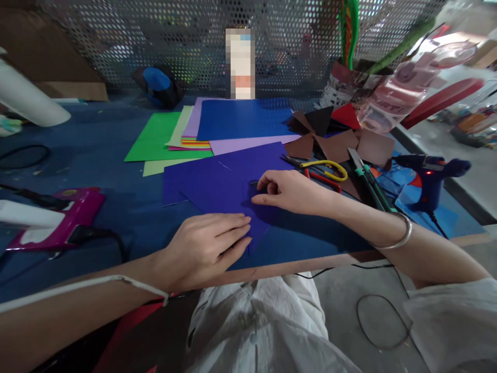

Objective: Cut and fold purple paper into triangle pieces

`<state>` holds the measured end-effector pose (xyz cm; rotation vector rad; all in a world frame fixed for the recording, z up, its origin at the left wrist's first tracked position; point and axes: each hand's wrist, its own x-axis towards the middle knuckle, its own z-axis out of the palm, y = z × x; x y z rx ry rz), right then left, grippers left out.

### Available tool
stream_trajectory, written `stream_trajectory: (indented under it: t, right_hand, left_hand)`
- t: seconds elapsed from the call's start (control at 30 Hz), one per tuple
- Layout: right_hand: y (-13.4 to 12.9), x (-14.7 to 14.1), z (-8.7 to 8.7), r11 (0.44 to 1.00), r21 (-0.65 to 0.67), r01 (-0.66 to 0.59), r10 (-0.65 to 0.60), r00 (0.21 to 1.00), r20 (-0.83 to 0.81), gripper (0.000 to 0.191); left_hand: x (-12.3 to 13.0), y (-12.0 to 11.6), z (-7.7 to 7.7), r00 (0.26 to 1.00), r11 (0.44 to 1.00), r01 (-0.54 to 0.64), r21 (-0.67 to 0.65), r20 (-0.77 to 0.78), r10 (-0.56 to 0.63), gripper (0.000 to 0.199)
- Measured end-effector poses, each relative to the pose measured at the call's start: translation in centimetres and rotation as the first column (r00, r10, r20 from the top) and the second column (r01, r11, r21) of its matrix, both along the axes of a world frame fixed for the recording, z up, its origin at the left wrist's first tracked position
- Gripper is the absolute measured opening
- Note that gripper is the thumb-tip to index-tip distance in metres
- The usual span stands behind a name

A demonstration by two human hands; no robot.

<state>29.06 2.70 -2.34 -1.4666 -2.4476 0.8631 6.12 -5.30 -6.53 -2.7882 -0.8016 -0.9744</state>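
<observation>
Two bare hands meet over a purple sheet [223,178] at the near side of the desk [135,194], and from where I stand most of that sheet stretches left and far of the fingers. The left hand [209,241] lies flat across its near edge, fingers straight and together, grasping nothing, pointing right. The right hand [285,190] comes in from the right, curled, thumb and forefinger facing left over the paper. A small dark sliver shows just beside those fingertips; whether they pinch it I can't tell. Both hands are about equally close to the sheet's middle. Its outline is skewed, with a slanting edge on the left that looks like a fold or a second layer, so its long axis is hard to name.

It's smooth and matte, like the flat blue sheet [244,119] and bright green sheet [153,137] on the far side. To the right lie angular brown pieces [337,147], a yellow-handled tool [338,170] with looped grips and slim green-trimmed cutters [368,184]. Beyond stands a perforated metal screen [174,31].
</observation>
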Motion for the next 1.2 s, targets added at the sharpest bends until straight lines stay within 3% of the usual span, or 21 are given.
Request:
stream_trajectory:
  t: [0.27,0.43,0.67,1.07,1.2]
  right_hand:
    - [-0.63,-0.33,-0.19,0.995,0.099,-0.002,-0.009,0.994,0.112,0.027]
    - [-0.69,-0.52,-0.32,0.990,0.138,0.025,-0.046,0.988,0.149,0.035]
    - [-0.90,-0.96,-0.61,0.987,0.159,0.038,-0.073,0.972,0.222,0.031]
    - [-0.69,-0.83,-0.85,0.986,0.165,-0.010,-0.020,0.983,0.184,0.026]
    - [-0.70,-0.86,-0.93,0.986,0.169,-0.008,-0.024,0.983,0.182,0.025]
  left_hand:
    - [0.22,-0.09,0.45,0.997,0.994,-0.063,0.088,-0.030,0.066,0.025]
    - [0.30,-0.06,0.60,0.998,0.994,-0.055,0.094,-0.021,0.057,0.025]
    - [0.19,-0.10,0.43,0.997,0.992,-0.052,0.114,-0.044,0.057,0.023]
    - [-0.15,-0.19,0.29,0.993,0.985,-0.009,0.172,-0.113,0.028,0.021]
    - [-0.46,-0.16,0.04,0.977,0.976,0.054,0.213,-0.214,-0.008,0.013]
